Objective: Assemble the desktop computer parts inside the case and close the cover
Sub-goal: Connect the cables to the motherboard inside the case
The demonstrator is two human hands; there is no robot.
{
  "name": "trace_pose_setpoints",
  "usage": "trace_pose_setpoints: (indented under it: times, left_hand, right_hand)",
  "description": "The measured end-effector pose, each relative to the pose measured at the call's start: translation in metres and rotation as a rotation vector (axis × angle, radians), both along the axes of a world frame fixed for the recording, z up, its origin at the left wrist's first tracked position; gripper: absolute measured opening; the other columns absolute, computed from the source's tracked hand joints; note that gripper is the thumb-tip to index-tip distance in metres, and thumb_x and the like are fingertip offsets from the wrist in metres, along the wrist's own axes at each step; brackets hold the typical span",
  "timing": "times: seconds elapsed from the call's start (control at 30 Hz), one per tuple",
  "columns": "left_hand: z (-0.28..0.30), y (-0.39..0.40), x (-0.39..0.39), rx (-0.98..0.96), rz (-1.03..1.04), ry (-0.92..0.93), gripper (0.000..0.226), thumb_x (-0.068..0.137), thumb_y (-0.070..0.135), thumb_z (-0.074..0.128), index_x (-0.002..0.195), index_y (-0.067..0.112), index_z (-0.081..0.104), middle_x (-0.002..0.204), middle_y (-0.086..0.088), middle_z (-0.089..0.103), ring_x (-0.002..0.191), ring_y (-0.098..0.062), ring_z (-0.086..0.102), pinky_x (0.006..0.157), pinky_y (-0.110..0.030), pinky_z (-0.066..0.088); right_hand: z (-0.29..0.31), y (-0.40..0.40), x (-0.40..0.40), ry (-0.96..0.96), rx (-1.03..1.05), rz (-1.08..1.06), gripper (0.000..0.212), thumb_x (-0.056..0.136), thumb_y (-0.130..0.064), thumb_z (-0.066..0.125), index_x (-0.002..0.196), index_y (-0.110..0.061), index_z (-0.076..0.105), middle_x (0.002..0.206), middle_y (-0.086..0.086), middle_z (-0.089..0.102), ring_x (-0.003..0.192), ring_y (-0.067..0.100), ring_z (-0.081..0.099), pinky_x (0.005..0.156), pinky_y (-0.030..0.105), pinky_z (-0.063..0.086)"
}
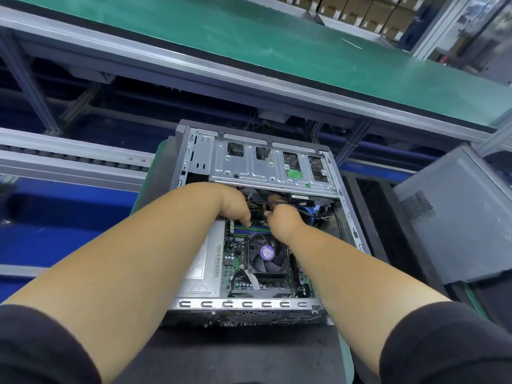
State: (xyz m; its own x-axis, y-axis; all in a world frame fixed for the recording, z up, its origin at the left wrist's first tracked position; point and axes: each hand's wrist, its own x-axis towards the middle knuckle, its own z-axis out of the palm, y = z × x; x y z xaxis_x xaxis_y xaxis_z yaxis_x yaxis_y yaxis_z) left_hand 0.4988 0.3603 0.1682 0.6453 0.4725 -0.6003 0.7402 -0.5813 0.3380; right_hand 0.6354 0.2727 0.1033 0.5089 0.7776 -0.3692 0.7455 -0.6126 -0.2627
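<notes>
Grey sheet-steel case [349, 206], lying on its side with the open face up, sits on the dark mat of the table [249, 353] directly ahead of the person; its long axis runs away from the viewer, rear panel nearest and drive cage [266, 164] at the far end. Both hands meet in the middle of the case, in the gap between the lower edge of the drive cage and the memory slots [249, 230] on the motherboard [235, 261]. The left hand [232, 203] reaches in from the left wall, fingers curled downward with the tips just above the slots; whether they hold anything cannot be told, since the knuckles hide the tips. The right hand [282, 214] comes from the near right, fingers bent round what appears to be a bundle of dark cables [277, 199] emerging beneath the cage. The two hands are almost touching, the left marginally farther into the case. The CPU fan [266, 253] lies just nearer the viewer than both hands, between the forearms. The side cover [454, 225] rests apart, to the right of the case and beyond the right forearm, so the right hand is judged the nearer one for fetching it. Cable routing or connection seems to be the step in hand; the cover is not yet fitted.
</notes>
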Motion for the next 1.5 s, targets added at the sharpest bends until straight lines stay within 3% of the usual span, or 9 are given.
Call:
trace_pose_setpoints:
  times: [0.1,0.27,0.43,0.57,0.73,1.07,1.2,1.3,1.5]
  left_hand:
    - [-0.001,0.002,0.000,-0.010,0.031,-0.029,0.052,0.090,0.041,0.063,0.132,0.011,0.055,0.135,-0.008,0.053,0.110,-0.025,0.054,0.092,-0.034,0.042]
    - [-0.003,0.009,-0.004,0.017,0.114,-0.032,0.054,0.092,0.040,0.062,0.134,0.007,0.052,0.137,-0.010,0.053,0.116,-0.027,0.053,0.088,-0.033,0.040]
    - [-0.009,0.005,0.009,0.146,-0.073,0.103,0.045,0.095,0.037,0.059,0.125,0.003,0.058,0.129,-0.010,0.059,0.097,-0.024,0.053,0.083,-0.031,0.041]
    - [-0.015,0.003,0.026,0.183,-0.130,0.166,0.045,0.100,0.039,0.050,0.127,0.004,0.056,0.128,-0.010,0.059,0.114,-0.027,0.057,0.093,-0.035,0.042]
    - [-0.019,0.003,0.040,0.173,-0.056,0.203,0.062,0.099,0.054,0.040,0.134,0.005,0.050,0.138,-0.011,0.053,0.125,-0.027,0.050,0.102,-0.037,0.037]
    - [-0.024,0.012,0.034,0.111,-0.017,0.097,0.048,0.092,0.047,0.059,0.120,0.008,0.057,0.115,-0.006,0.060,0.097,-0.022,0.053,0.086,-0.031,0.041]
    - [-0.028,0.012,0.032,0.132,-0.053,0.106,0.045,0.093,0.038,0.061,0.124,0.005,0.057,0.123,-0.008,0.060,0.099,-0.022,0.054,0.091,-0.034,0.043]
    - [-0.029,0.012,0.029,0.138,-0.102,0.144,0.042,0.093,0.035,0.062,0.124,0.006,0.058,0.110,-0.005,0.058,0.093,-0.021,0.052,0.084,-0.032,0.043]
    - [-0.025,0.012,0.029,0.178,-0.141,0.154,0.045,0.099,0.035,0.052,0.133,0.005,0.052,0.131,-0.009,0.057,0.108,-0.023,0.055,0.084,-0.030,0.038]
  right_hand:
    - [0.005,0.000,0.002,-0.017,-0.049,-0.008,0.037,0.103,-0.007,0.042,0.139,-0.006,0.052,0.137,0.013,0.055,0.123,0.033,0.053,0.094,0.037,0.045]
    - [0.000,0.000,0.007,-0.072,-0.073,0.039,0.050,0.100,0.000,0.040,0.149,-0.007,0.040,0.131,0.014,0.059,0.118,0.034,0.057,0.088,0.039,0.048]
    - [-0.006,-0.001,0.018,0.082,0.018,-0.068,0.044,0.105,-0.035,0.043,0.122,0.000,0.063,0.115,0.021,0.066,0.108,0.036,0.060,0.081,0.031,0.042]
    - [-0.012,-0.008,0.026,0.147,0.022,-0.030,0.040,0.104,-0.034,0.049,0.117,0.001,0.063,0.085,0.013,0.064,0.084,0.026,0.055,0.070,0.028,0.038]
    - [-0.020,-0.008,0.030,0.201,0.110,-0.027,0.028,0.102,-0.029,0.052,0.119,-0.008,0.062,0.107,0.012,0.067,0.090,0.024,0.059,0.070,0.026,0.038]
    - [-0.024,-0.004,0.027,0.172,0.168,-0.066,0.028,0.101,-0.024,0.052,0.120,-0.006,0.064,0.116,0.014,0.068,0.105,0.032,0.062,0.077,0.029,0.041]
    - [-0.026,-0.001,0.027,0.118,0.129,-0.107,0.028,0.102,-0.021,0.047,0.119,-0.009,0.066,0.072,0.004,0.058,0.076,0.027,0.057,0.068,0.029,0.042]
    - [-0.028,0.003,0.026,0.093,0.123,-0.147,0.030,0.104,-0.027,0.046,0.116,-0.008,0.067,0.061,0.004,0.051,0.065,0.026,0.052,0.063,0.028,0.039]
    - [-0.027,-0.005,0.025,-0.022,0.082,-0.073,0.034,0.105,-0.028,0.039,0.123,-0.010,0.062,0.117,0.017,0.066,0.108,0.034,0.063,0.076,0.030,0.039]
